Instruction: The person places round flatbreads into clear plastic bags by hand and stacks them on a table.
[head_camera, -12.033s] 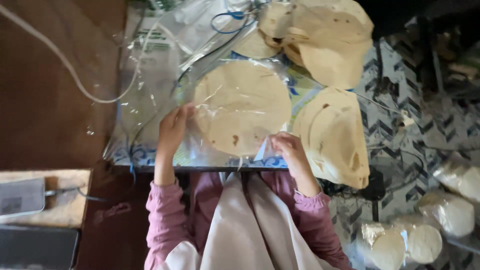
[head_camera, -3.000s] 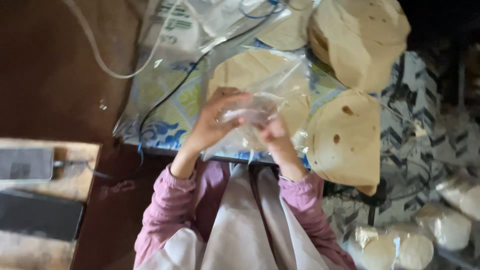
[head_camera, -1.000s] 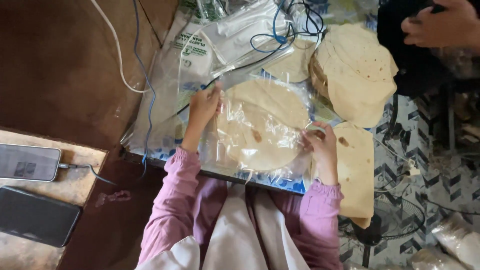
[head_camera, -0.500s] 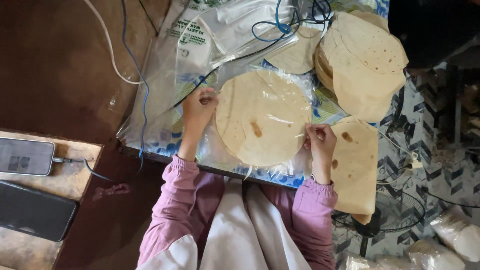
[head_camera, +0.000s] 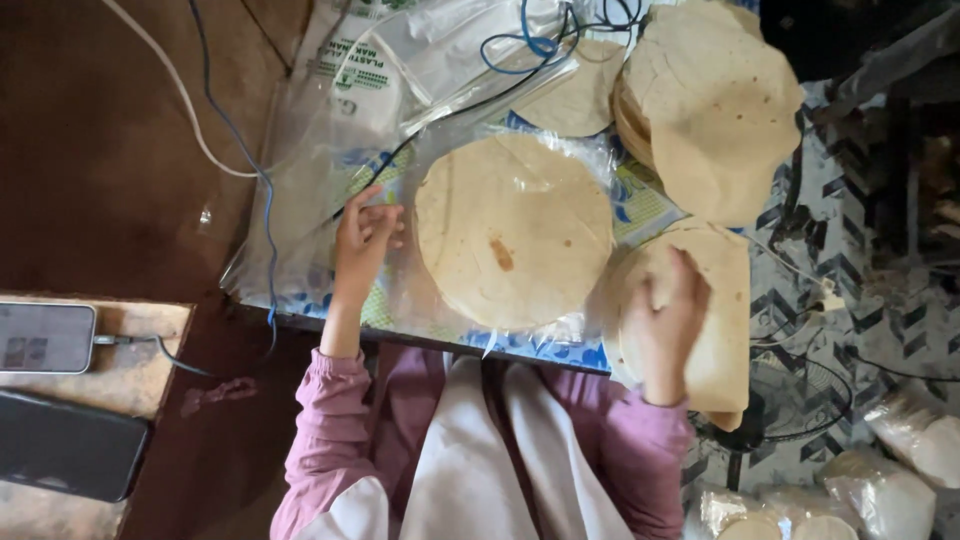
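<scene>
My hands on the flatbreads at the table's near edge

My left hand lies loosely curled, fingertips on the clear plastic bag just left of the round flatbread stack inside it; my right hand is spread open, fingers up against a loose flatbread pile at the table's right edge, touching it, apart from the bagged stack. A bigger heap of flatbreads sits beyond

Bagged flatbreads, left hand on bag, right hand on stack
</scene>
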